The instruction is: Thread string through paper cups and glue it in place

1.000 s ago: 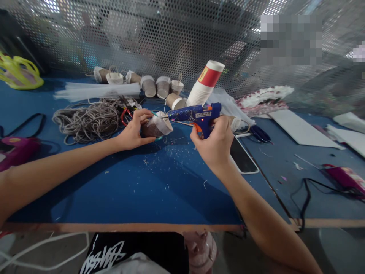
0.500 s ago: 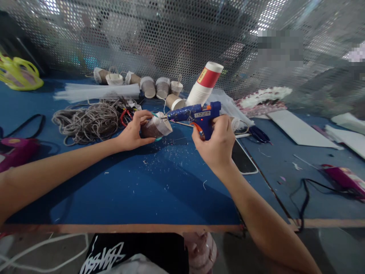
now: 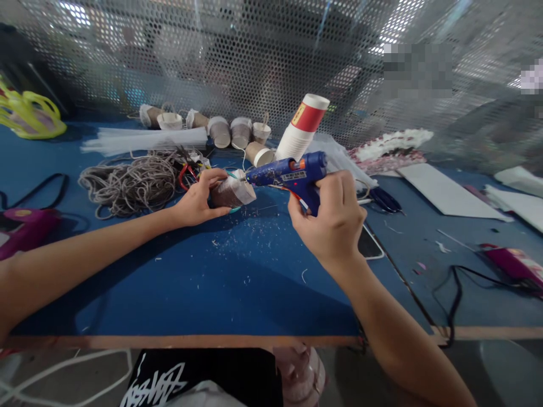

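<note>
My left hand (image 3: pixel 202 198) is closed around a brown paper cup (image 3: pixel 229 193) with a whitish covering at its rim, lying on its side just over the blue table (image 3: pixel 271 271). Teal fingernails show against the cup. In my right hand (image 3: pixel 333 212) is a blue hot glue gun (image 3: pixel 292 172), a small red light glowing on its body. The nozzle points left and meets the cup's whitish end; whether it touches cannot be made out. Left of the cup lies a tangled heap of grey cord (image 3: pixel 127 183), with red-handled scissors (image 3: pixel 186 175) beside it.
Several small wrapped cups (image 3: pixel 219 133) line the back by the perforated metal screen. A leaning stack of paper cups (image 3: pixel 299 130) stands behind the glue gun. Magenta tools (image 3: pixel 27 226) lie at both sides. A phone (image 3: pixel 370 244) and white boards (image 3: pixel 449 192) are to the right.
The glue gun has tilted, its rear end shifting slightly, and my right hand has moved a little right and down. My left hand keeps the cup in nearly the same spot.
</note>
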Tool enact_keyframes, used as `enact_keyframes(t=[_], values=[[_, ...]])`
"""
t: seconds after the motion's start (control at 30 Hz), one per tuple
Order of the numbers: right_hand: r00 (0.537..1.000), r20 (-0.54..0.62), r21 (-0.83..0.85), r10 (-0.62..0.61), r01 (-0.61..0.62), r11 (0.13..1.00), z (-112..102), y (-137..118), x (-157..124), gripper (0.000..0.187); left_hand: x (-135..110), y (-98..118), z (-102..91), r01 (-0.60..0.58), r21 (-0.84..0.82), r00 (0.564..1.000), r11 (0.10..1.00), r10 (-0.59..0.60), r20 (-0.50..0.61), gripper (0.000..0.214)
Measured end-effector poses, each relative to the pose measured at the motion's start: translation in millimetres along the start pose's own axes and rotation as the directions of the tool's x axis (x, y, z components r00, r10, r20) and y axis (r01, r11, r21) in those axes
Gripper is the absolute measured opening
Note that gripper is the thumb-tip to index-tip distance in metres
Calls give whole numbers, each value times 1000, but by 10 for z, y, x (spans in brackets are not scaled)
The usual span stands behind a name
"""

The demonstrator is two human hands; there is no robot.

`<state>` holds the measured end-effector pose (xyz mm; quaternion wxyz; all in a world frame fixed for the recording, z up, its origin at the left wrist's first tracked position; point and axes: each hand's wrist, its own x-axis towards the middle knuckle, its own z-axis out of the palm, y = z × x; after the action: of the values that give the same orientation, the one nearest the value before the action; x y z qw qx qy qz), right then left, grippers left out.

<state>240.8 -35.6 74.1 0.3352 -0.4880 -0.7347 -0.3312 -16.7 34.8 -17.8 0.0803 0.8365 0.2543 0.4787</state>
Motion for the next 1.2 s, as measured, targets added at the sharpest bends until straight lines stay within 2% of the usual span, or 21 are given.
enact_keyframes(t=[0.13,0.2,0.27,0.3,0.33,0.4,0.47,0.5,0.53,0.6,0.67,0.77,0.83,0.93,1.0,1.03,1.1,1.17,1.2], values=[[995,86,70,45,-51,996,-97,18,44,11,8,-8,18,9,-41,1000,999,-10,-9,73],[987,89,123,137,-147,981,-76,48,68,17,7,-15,36,27,-72,999,997,-29,-22,74],[953,117,162,281,-297,941,1,100,92,25,5,-15,49,75,-107,997,991,-78,-29,76],[919,155,161,361,-384,909,53,133,103,29,5,-11,51,106,-123,994,987,-110,-27,76],[867,244,142,435,-475,868,108,168,113,30,6,-6,49,141,-130,989,982,-145,-23,76],[713,493,54,499,-597,800,211,235,126,33,12,7,38,198,-124,979,972,-202,-19,75],[574,657,-27,489,-630,776,293,276,125,40,21,17,23,231,-118,971,966,-236,-26,74],[528,703,-53,476,-630,775,328,284,118,40,26,19,18,243,-125,968,962,-248,-31,74],[507,717,-74,479,-628,775,362,283,106,39,32,19,15,251,-138,966,958,-258,-34,74],[521,675,-112,522,-628,770,430,264,68,36,42,14,14,260,-165,964,951,-267,-21,72],[558,597,-143,576,-633,761,506,236,22,45,53,7,18,261,-199,965,945,-263,17,69],[576,574,-143,583,-630,763,612,209,-41,56,69,10,16,270,-278,963,922,-257,83,70],[575,565,-158,592,-628,762,654,204,-71,63,79,29,2,287,-314,957,905,-263,119,72],[546,533,-174,647,-677,715,651,201,-93,72,95,71,-30,300,-336,952,893,-254,173,71],[557,523,-141,645,-690,710,604,186,-94,76,104,89,-48,292,-361,952,885,-233,199,70],[584,516,-117,627,-677,727,570,173,-91,77,107,89,-53,288,-376,953,880,-224,206,69],[682,460,-29,569,-628,777,490,132,-76,71,106,70,-58,286,-406,953,868,-214,213,68],[808,366,191,462,-551,813,410,75,-56,51,98,30,-57,297,-438,950,849,-217,224,68],[860,341,364,380,-494,790,376,41,-46,39,93,7,-55,305,-457,948,836,-220,232,68]])
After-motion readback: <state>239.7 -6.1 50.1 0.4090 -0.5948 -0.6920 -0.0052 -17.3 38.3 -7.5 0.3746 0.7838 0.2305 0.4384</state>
